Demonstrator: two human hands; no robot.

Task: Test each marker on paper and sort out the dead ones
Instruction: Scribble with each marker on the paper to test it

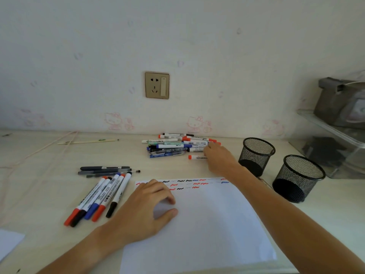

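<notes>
A white sheet of paper [207, 224] lies in front of me, with red, black and blue squiggles along its top edge. My left hand [146, 210] rests on its upper left part, fingers loosely curled and holding nothing. A pile of markers and pens [173, 146] lies by the wall. My right hand [219, 159] reaches into the pile's right end, its fingers over a red-capped marker [197, 157]; the fingertips are hidden, so a grip cannot be made out. Several whiteboard markers [100, 196] lie in a fan left of the paper, with dark pens [104, 170] above them.
Two black mesh pen cups [255, 155] [298, 178] stand to the right of the paper. A clear plastic box [335, 147] sits at the far right. A thin stick [88, 141] and a cord [39, 151] lie at the back left. Another paper corner [7, 242] shows at the lower left.
</notes>
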